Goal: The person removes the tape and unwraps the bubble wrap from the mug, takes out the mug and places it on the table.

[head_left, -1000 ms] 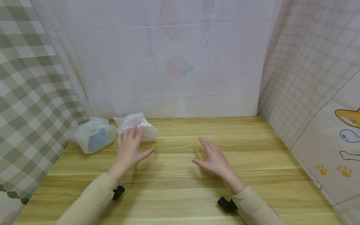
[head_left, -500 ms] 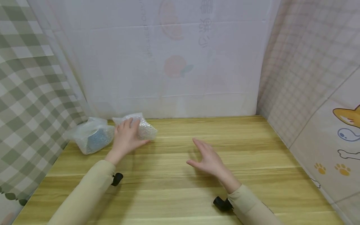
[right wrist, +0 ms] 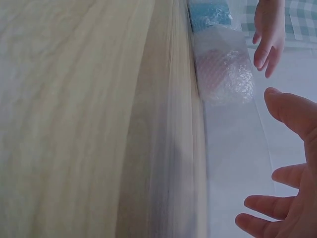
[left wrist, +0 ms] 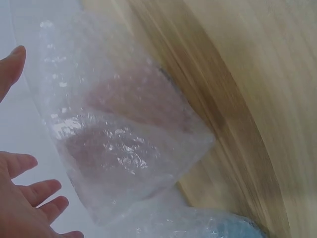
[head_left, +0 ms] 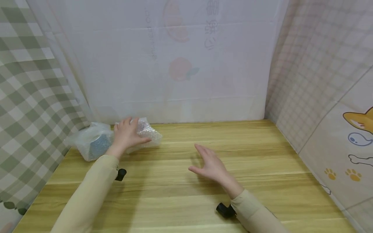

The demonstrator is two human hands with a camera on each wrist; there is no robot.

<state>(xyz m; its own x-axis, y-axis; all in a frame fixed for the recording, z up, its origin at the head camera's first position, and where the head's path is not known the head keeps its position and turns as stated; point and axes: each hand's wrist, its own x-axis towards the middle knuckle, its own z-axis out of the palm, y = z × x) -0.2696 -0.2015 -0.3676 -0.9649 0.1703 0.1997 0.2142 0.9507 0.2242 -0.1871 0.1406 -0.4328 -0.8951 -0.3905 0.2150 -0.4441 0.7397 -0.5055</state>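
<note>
Two bubble-wrap packages stand at the far left of the wooden table. Something pinkish shows through the wrap of one package (head_left: 151,133); in the left wrist view this package (left wrist: 124,139) fills the middle. The other package (head_left: 100,145) holds something blue. My left hand (head_left: 126,135) hovers over the pinkish package with thumb and fingers spread, covering part of it in the head view. In the left wrist view, a gap separates the fingers (left wrist: 42,192) from the wrap. Over the table's middle, my right hand (head_left: 212,166) holds nothing, its thumb apart from its extended fingers.
A white printed cloth (head_left: 186,87) hangs along the table's back edge. Green checked cloth (head_left: 35,81) borders the left side, and a patterned sheet (head_left: 320,129) the right. Black pieces (head_left: 225,210) stick out at both wrists. The wooden table (head_left: 180,194) spans between.
My left hand has moved forward and left, over the pinkish package. My right hand has drifted slightly left. The packages stay in about the same place.
</note>
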